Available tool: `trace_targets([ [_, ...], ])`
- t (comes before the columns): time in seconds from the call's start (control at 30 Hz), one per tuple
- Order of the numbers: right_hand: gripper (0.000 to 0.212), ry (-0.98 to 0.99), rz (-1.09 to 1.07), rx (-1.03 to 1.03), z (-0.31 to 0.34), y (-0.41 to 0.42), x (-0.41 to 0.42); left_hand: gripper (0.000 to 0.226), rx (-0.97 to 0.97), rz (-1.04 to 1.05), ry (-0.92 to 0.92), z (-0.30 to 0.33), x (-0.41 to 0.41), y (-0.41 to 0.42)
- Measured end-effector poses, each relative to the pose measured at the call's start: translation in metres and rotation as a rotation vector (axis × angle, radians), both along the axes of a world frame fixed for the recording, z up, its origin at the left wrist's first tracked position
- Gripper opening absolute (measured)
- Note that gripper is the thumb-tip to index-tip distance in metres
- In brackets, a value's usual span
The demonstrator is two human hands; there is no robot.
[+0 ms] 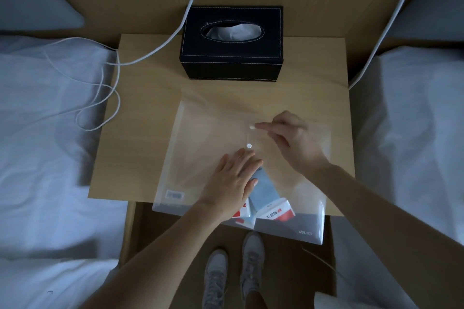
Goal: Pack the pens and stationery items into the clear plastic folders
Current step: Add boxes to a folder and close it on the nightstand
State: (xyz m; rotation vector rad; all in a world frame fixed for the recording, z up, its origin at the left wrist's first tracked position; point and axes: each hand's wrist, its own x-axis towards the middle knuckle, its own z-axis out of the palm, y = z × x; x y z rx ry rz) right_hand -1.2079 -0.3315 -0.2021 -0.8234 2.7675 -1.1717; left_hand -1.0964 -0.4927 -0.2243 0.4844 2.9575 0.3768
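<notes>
- Folder [200, 148]: one clear plastic folder lies flat on the desk [140, 113], its near edge overhanging the front. Two white snap buttons [249, 145] show near its centre.
- Stationery packs [266, 198]: at least three, inside the folder at its near end.
- Left hand [232, 183]: fingers straight, pressing flat on the folder over the packs.
- Right hand [288, 138]: fingertips pinched on the flap beside the upper snap button.
- Tissue box [232, 44]: one, black, at the far edge of the desk.
- White cables [175, 30]: two.
</notes>
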Motion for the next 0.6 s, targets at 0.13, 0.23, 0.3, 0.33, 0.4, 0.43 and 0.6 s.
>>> trace_targets([
  [0.13, 0.038, 0.181, 0.075, 0.17, -0.017, 0.0, 0.016, 0.037, 0.013, -0.001, -0.019, -0.001, 0.001, 0.0],
  [0.23, 0.031, 0.232, 0.062, 0.175, -0.03, 0.0, 0.02, 0.038, 0.028, 0.002, -0.024, -0.001, 0.001, 0.0],
  [0.3, 0.026, 0.274, 0.06, 0.197, -0.037, -0.004, 0.02, 0.038, 0.04, 0.003, -0.028, -0.001, 0.001, -0.001],
  [0.33, 0.024, 0.302, 0.08, 0.211, -0.04, -0.006, 0.02, 0.038, 0.042, 0.007, -0.029, -0.001, 0.001, -0.001],
  [0.4, 0.022, 0.329, 0.132, 0.23, -0.043, -0.008, 0.018, 0.039, 0.03, 0.009, -0.018, -0.002, 0.001, 0.0],
  [0.43, 0.024, 0.323, 0.146, 0.234, -0.042, -0.009, 0.017, 0.04, 0.028, 0.005, -0.011, -0.003, 0.001, 0.0],
  [0.6, 0.024, 0.27, 0.107, 0.18, -0.035, -0.012, 0.02, 0.039, 0.018, 0.002, 0.04, -0.007, 0.001, -0.002],
])
